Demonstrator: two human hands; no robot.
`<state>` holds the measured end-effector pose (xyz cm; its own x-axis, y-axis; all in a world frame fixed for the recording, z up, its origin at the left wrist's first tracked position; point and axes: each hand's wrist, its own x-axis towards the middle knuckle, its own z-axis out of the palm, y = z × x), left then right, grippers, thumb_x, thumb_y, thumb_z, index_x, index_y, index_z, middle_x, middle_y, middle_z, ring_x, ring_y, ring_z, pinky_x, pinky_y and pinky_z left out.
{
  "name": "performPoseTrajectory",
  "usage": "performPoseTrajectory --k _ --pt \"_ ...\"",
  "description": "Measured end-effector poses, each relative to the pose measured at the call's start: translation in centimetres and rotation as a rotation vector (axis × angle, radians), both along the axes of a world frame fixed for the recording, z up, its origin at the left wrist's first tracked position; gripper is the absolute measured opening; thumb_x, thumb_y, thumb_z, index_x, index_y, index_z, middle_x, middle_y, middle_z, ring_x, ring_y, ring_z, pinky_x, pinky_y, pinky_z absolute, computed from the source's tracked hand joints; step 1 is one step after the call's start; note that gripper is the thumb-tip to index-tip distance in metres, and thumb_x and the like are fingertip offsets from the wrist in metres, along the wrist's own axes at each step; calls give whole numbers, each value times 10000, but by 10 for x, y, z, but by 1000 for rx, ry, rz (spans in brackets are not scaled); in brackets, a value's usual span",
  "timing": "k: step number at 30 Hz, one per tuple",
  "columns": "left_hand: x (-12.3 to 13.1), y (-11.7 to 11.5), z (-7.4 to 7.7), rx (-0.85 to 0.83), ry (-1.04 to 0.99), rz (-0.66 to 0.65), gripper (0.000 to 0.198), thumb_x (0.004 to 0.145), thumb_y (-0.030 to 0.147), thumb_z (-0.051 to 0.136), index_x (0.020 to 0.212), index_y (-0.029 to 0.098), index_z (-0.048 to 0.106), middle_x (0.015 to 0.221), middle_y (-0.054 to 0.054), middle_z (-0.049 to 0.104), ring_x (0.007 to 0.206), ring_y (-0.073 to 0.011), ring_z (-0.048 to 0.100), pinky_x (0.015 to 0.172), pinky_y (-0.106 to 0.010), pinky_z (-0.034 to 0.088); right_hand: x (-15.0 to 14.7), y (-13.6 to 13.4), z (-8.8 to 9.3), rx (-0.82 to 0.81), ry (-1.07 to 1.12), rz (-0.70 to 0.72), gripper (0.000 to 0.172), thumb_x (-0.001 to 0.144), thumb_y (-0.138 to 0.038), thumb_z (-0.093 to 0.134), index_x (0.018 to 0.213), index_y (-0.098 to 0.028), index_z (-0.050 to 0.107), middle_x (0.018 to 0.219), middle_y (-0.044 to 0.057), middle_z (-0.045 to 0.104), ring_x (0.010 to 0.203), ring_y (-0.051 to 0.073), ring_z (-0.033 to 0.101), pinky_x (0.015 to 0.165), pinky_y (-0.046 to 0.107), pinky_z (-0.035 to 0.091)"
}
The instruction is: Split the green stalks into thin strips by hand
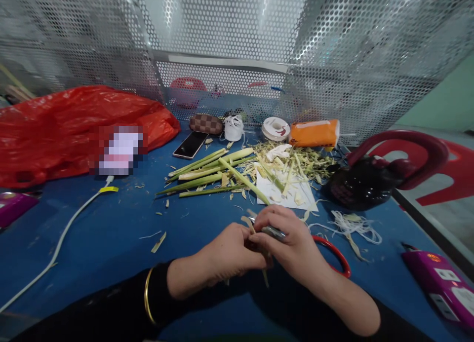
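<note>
My left hand (231, 250) is closed, pinching a thin pale strip of plant husk (247, 224) in front of me. My right hand (287, 238) meets it at the fingertips. Its fingers are wrapped round the metal part of a pair of scissors (276, 232), whose red handle loop (342, 260) shows beyond the wrist. Part of the scissors is hidden by the hand. Just past my hands lie several green plant stalks (207, 171) and a sheet of white paper (301, 196). A heap of shredded plant bits (314, 162) lies behind and partly on the paper.
A dark pot-like object with a red handle (365, 184) stands at right, near tangled white string (355, 228) and a purple box (439, 283). A red plastic bag (66, 125), a blurred phone on a white cable (74, 221) and a black phone (190, 144) lie left. Perforated metal (222, 31) rises behind.
</note>
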<state>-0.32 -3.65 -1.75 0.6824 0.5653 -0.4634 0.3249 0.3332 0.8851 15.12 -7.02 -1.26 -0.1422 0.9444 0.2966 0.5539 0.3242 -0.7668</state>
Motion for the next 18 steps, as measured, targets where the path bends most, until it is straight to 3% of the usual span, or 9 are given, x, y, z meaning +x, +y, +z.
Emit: performPoseTrajectory --k 5,8,11,13,18 --pt "-1 2 4 -67 -124 5 251 730 396 632 692 152 590 453 84 436 339 -44 360 359 -186 228 -3 1 -4 -302 381 -61 148 795 -277 633 683 -204 570 697 -16 569 645 135 534 585 264 425" --pt "-1 2 5 -87 -109 0 270 731 406 638 717 137 633 497 66 478 341 -40 394 354 -178 238 -3 2 -5 -407 525 -88 153 774 -287 645 675 -207 560 691 -26 541 552 111 487 487 241 394" --pt "-2 2 4 -90 -79 -49 235 720 363 659 710 128 672 475 59 475 348 -47 405 362 -177 281 -2 2 -5 -260 519 -91 127 749 -215 659 641 -213 592 781 -1 581 735 155 568 676 292 464" --pt "-3 1 2 -90 -73 -75 231 727 359 660 676 135 671 465 59 469 353 -50 412 368 -175 297 -2 3 -5 -150 480 -102 116 743 -178 659 646 -224 612 819 15 605 897 199 579 817 343 446" --pt "-5 -1 -1 -114 -80 -130 225 728 356 670 634 152 654 458 63 478 359 -54 430 389 -177 345 -4 2 -10 -35 411 -111 128 774 -153 629 674 -230 615 817 24 606 935 216 586 858 378 429"
